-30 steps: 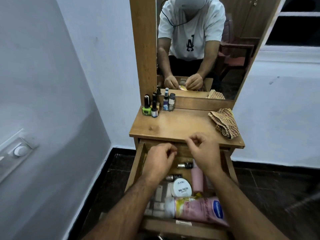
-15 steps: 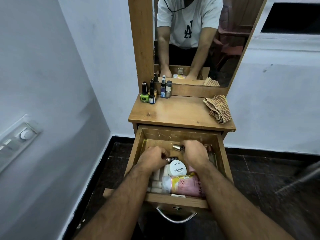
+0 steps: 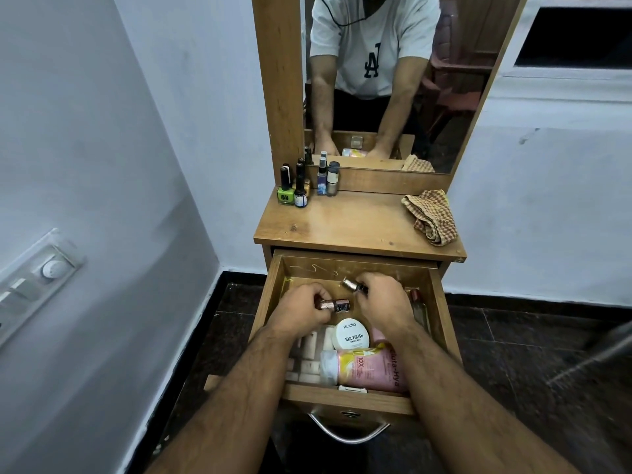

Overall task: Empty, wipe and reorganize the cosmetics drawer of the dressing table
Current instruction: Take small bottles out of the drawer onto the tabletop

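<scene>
Inside the open drawer (image 3: 270, 313), the left hand (image 3: 304, 307) grips a copper nail polish bottle (image 3: 333, 305) near the left wall. Toward the back, the right hand (image 3: 384, 302) pinches a silver bottle (image 3: 352, 285).

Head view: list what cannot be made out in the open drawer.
- Drawer floor at the middle: hidden by the left hand and right hand.
- Pink tube: right end covered by the right forearm, label only partly readable.
- Small pale sticks: blurred, partly under the left forearm; kind unclear.
- Bottle by the right wall: mostly hidden behind the right hand.
</scene>
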